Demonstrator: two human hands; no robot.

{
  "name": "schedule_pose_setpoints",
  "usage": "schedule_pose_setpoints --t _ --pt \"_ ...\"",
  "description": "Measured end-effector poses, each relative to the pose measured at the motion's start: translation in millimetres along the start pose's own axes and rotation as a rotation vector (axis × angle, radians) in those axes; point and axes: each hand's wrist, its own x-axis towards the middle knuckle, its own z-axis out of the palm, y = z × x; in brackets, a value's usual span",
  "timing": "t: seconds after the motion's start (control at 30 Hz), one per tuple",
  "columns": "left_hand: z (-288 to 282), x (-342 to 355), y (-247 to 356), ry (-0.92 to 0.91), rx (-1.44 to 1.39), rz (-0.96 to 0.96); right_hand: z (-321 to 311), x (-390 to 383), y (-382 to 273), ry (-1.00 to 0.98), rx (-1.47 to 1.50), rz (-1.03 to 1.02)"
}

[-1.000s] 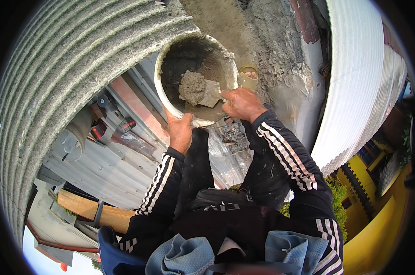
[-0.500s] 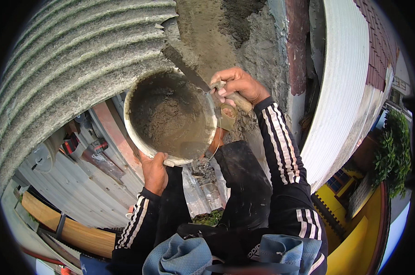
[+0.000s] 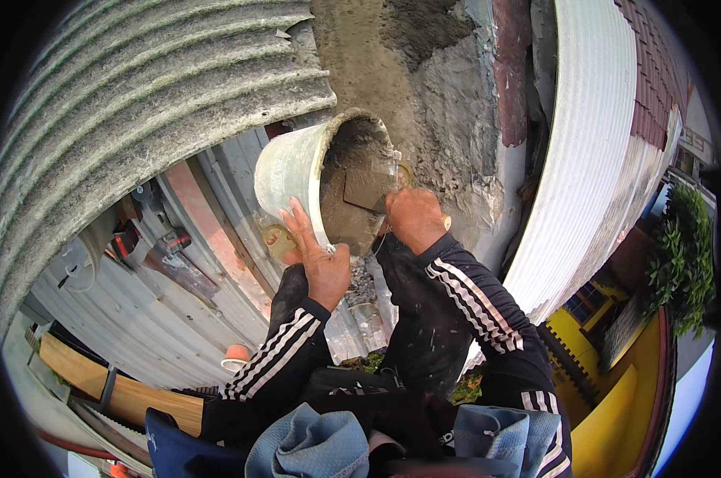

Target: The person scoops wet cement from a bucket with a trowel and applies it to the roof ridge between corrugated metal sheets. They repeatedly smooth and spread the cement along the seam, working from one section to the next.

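A whitish plastic bucket (image 3: 287, 166) is tipped on a slant, its mouth turned to the right. Wet grey mortar (image 3: 346, 231) coats its inside and lies along its lower wall. My left hand (image 3: 322, 267) grips the bucket at its near rim, fingers spread along the outer wall. In my right hand (image 3: 418, 217) is a trowel, fist closed around the handle, which is mostly hidden. The trowel's flat blade (image 3: 366, 190) reaches inside the bucket against the mortar.
Grey corrugated roofing (image 3: 177, 88) spans the left, with a lower metal sheet (image 3: 193, 323) beneath it. Wet mortar (image 3: 428, 36) covers the ledge ahead. White corrugated sheeting (image 3: 583, 159) rises at right. A red-and-black power tool (image 3: 173, 241) lies at left. My feet straddle the bucket.
The bucket has gone from mouth-up to tipped rightward. My left hand has moved right with it. My right hand has lowered, and the trowel blade has gone from above the rim into the bucket.
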Motion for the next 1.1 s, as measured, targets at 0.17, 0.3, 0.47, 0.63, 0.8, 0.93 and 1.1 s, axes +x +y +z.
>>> schedule_pose_setpoints --t 0.17,0.3,0.47,0.63,0.8,0.93,1.1 --pt "2.1 -3.7 -2.4 -0.008 0.061 0.040 30.4 58.7 -80.7 0.054 0.034 -0.176" --pt "-12.7 -0.4 -6.4 -0.032 0.039 0.017 40.8 45.9 -82.3 0.153 0.291 -0.202" --pt "-36.0 7.2 -18.4 -0.109 -0.014 0.070 37.7 19.3 -28.5 0.273 0.530 -0.302" --pt "-53.0 15.9 -42.3 -0.100 -0.468 -0.226 22.3 0.0 -0.7 0.232 0.592 -0.232" --pt "-59.4 13.7 -40.6 0.033 -0.700 -0.292 -26.5 2.9 10.3 0.397 0.764 -0.478" --pt "-53.4 13.3 -30.2 0.035 -0.720 -0.237 -75.3 38.8 47.2 -0.128 1.294 -0.521" --pt "-44.7 9.6 -29.3 0.060 -0.601 -0.317 -122.4 123.3 119.0 0.235 1.646 0.082"
